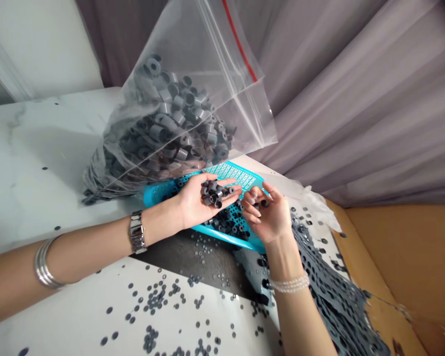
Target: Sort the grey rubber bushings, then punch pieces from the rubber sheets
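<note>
My left hand (198, 200) lies palm up over a turquoise plastic basket (154, 193), cupping a small heap of grey rubber rings (213, 193). Its fingers are stretched out under the rings. My right hand (265, 212) hovers just right of it, fingers curled, pinching a dark ring (263, 202) at its fingertips. More rings lie in the basket below both hands. A watch and a bangle are on my left arm, a bead bracelet on my right wrist.
A big clear zip bag (178, 113) full of grey rings leans behind the basket. Punched grey rubber sheets (330, 287) lie to the right. Small dark discs (154, 299) are scattered over the white marble table (33, 163). A brown cardboard box (411, 262) and curtains stand right.
</note>
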Demonstrator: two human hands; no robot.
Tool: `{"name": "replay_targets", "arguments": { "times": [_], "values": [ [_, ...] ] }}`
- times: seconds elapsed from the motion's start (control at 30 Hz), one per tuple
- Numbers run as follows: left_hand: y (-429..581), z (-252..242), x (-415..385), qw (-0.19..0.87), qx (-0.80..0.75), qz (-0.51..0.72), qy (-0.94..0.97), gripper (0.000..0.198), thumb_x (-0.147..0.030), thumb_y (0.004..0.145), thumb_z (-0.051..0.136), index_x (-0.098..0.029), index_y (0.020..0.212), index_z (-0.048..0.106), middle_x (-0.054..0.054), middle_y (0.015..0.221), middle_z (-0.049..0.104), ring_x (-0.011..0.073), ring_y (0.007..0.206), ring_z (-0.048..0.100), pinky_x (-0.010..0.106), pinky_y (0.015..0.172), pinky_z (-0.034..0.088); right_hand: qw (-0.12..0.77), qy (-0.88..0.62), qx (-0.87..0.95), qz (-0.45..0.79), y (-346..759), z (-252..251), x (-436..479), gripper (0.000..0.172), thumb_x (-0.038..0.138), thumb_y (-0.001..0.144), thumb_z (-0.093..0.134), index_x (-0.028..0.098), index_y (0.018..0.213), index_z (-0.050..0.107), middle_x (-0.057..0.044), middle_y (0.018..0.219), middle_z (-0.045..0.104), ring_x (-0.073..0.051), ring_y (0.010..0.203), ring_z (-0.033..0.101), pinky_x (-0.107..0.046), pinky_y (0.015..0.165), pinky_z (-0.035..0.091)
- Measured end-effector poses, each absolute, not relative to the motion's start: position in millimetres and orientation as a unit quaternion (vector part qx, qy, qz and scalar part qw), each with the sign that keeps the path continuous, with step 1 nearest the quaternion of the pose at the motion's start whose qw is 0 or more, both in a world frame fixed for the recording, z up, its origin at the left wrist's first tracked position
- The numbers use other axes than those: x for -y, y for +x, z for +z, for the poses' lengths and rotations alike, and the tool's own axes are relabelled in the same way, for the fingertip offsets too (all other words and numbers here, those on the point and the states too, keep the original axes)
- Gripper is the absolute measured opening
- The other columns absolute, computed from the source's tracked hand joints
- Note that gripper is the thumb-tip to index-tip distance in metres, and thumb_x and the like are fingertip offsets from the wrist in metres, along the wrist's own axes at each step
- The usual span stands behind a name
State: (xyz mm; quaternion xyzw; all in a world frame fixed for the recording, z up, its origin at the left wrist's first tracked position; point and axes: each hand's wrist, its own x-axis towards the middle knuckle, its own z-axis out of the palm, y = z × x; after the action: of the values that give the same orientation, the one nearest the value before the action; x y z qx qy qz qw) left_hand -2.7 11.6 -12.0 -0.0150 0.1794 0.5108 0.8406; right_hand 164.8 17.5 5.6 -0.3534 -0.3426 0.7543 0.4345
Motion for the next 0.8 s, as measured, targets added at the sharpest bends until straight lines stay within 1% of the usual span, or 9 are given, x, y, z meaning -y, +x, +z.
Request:
{"name": "replay_targets", "arguments": {
  "times": [0.07,0.17,0.27,0.37,0.43,0.53,0.63,0.73,0.8],
  "values": [
    [-3,-12,-12,0.845,-0.183,0.503,-0.009,0.045,-0.014,0.082,0.043,0.0,0.125,0.046,0.019,0.106,0.066,0.0288,0.104,0.064,0.04,0.088,0.054,0.457,-0.399,0.408,0.683,162,6,-16,0.025,0.035,0.083,0.054,0.017,0.066,0.057,0.003,0.056,0.046,-0.004,0.039,0.024,-0.02,0.036,0.013],
    [-4,-15,-14,0.85,-0.184,0.493,0.0,0.04,-0.017,0.083,0.042,0.0,0.118,0.051,0.02,0.099,0.067,0.0271,0.096,0.066,0.038,0.084,0.055,0.442,-0.463,0.562,0.524,157,9,-10,0.016,0.034,0.083,0.061,0.021,0.089,0.066,0.007,0.052,0.037,-0.006,0.042,0.022,-0.022,0.04,0.014],
    [-4,-18,-16,0.84,-0.21,0.5,-0.006,0.026,-0.016,0.082,0.044,-0.009,0.104,0.057,0.014,0.087,0.069,0.0245,0.087,0.068,0.038,0.078,0.056,0.374,-0.481,0.705,0.364,155,14,-3,0.027,0.03,0.082,0.064,0.024,0.107,0.068,0.007,0.05,0.033,-0.009,0.048,0.024,-0.025,0.046,0.019],
    [-5,-19,-17,0.836,-0.221,0.502,-0.007,0.016,-0.015,0.082,0.045,-0.014,0.092,0.058,0.009,0.08,0.068,0.0221,0.081,0.067,0.038,0.076,0.056,0.336,-0.486,0.762,0.265,154,15,-1,0.023,0.028,0.083,0.062,0.026,0.104,0.071,0.005,0.051,0.035,-0.011,0.05,0.028,-0.027,0.049,0.022],
    [-5,-18,-16,0.842,-0.211,0.497,-0.002,0.018,-0.016,0.082,0.045,-0.013,0.093,0.058,0.01,0.081,0.068,0.0221,0.081,0.067,0.038,0.078,0.056,0.325,-0.497,0.768,0.238,155,14,-3,0.018,0.029,0.083,0.06,0.025,0.096,0.073,0.005,0.051,0.035,-0.011,0.05,0.028,-0.027,0.049,0.022],
    [-4,-17,-15,0.851,-0.194,0.488,0.006,0.03,-0.016,0.082,0.043,-0.007,0.107,0.056,0.016,0.092,0.069,0.0236,0.089,0.067,0.038,0.085,0.054,0.337,-0.516,0.742,0.263,159,9,-9,0.016,0.033,0.082,0.063,0.021,0.089,0.072,0.006,0.05,0.034,-0.009,0.048,0.027,-0.026,0.047,0.02],
    [-4,-15,-13,0.856,-0.195,0.479,0.009,0.043,-0.019,0.083,0.043,-0.001,0.121,0.049,0.021,0.102,0.067,0.0256,0.098,0.066,0.037,0.088,0.053,0.368,-0.521,0.65,0.413,162,4,-14,0.021,0.038,0.08,0.065,0.018,0.085,0.069,0.008,0.049,0.03,-0.007,0.045,0.02,-0.024,0.043,0.015],
    [-3,-14,-13,0.851,-0.197,0.486,0.005,0.048,-0.019,0.083,0.041,0.003,0.126,0.044,0.023,0.101,0.068,0.0267,0.099,0.066,0.036,0.089,0.054,0.392,-0.487,0.54,0.563,163,1,-16,0.022,0.039,0.078,0.067,0.017,0.078,0.064,0.01,0.05,0.022,-0.006,0.044,0.013,-0.022,0.04,0.012],
    [-3,-14,-13,0.846,-0.203,0.492,-0.002,0.048,-0.018,0.083,0.041,0.004,0.126,0.045,0.022,0.098,0.069,0.0268,0.095,0.067,0.036,0.088,0.054,0.395,-0.477,0.52,0.588,163,1,-16,0.022,0.039,0.075,0.07,0.017,0.078,0.064,0.011,0.049,0.022,-0.005,0.043,0.013,-0.021,0.039,0.011]
  ]
}}
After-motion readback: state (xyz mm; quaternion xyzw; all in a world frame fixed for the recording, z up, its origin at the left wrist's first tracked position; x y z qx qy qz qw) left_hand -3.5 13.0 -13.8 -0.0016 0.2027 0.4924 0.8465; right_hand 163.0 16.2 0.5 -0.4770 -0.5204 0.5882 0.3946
